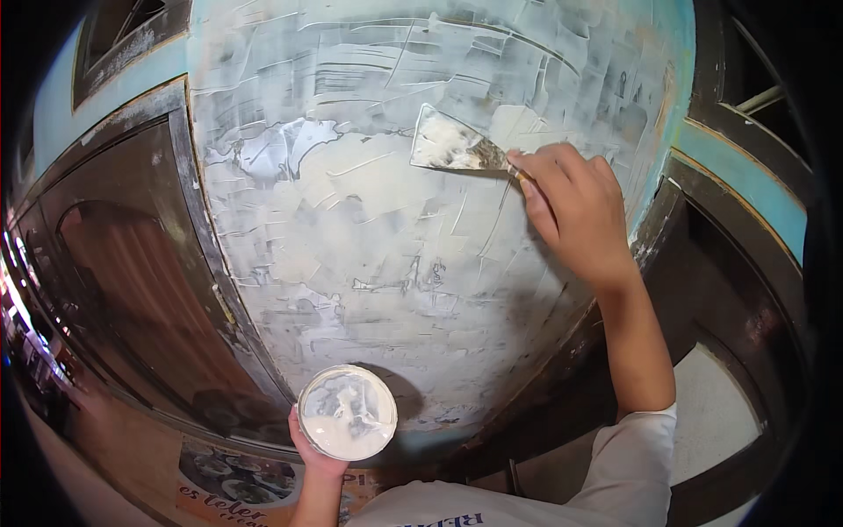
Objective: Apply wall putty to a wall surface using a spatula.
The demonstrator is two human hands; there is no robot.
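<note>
Right hand (575,206): grasping 1 putty knife (461,147) by its handle — long axis running left and slightly up from the grip, before the wall (351,233); contact cannot be told. Left hand (313,450), lower and farther — holding 1 tub (351,456) of pale paste (338,433).

Over my feed I saw the wall (351,220) mid-frame, between a left door frame (198,189) and a right door frame (663,211). Before it, the scraper (486,155) lay in the right hand (575,211), upper right of centre; the tub (392,415), with paste (338,432) inside, in the left hand (313,452), lower centre.
</note>
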